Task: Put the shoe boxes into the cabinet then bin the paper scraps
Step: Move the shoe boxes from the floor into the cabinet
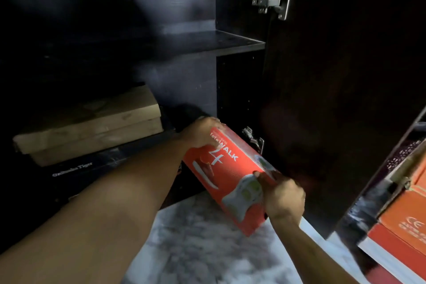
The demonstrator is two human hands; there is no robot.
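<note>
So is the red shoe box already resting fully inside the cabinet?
No, the red shoe box is tilted at the cabinet opening, gripped by the left hand and right hand.

Single head-worn wide-angle view, angled forward and down into the open dark cabinet point(161, 57) from close range. Set near enough that both forearms fill the lower frame, left hand point(199, 132) and right hand point(284, 196) on the red shoe box point(228, 175) at centre. Marble floor point(196, 237) along the bottom edge, open door point(334, 76) at right. No second view to overlap.
</note>
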